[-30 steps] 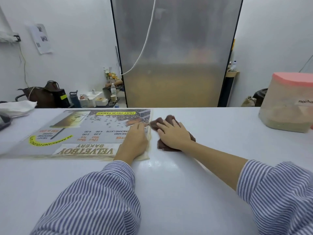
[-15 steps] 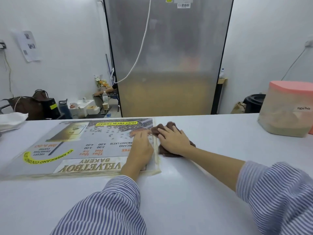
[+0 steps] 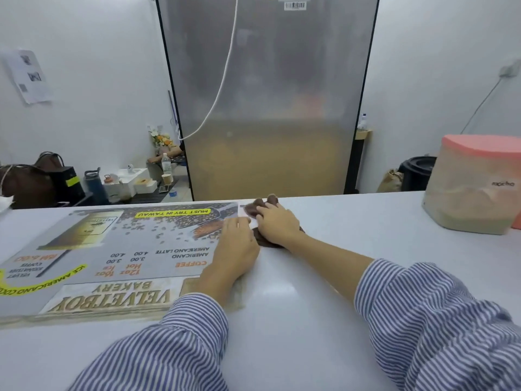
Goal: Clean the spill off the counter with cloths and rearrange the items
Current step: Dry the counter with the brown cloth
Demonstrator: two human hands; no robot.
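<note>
The menu is lying flat along the counter's left half, its right edge near the counter's middle; it is being pinned there by the left hand, laid flat with fingers spread on the right edge, probably so that it is not dragged while the wiping is being done beside it. The cloth, brown and bunched, is being pressed to the counter just beside the menu's far right corner, close to the far edge; it is being covered by the right hand, palm down, fingers curled over it. No spill can be made out; it is judged to be under or near the cloth. The tub is being left at the far right corner, well apart from the wiping.
</note>
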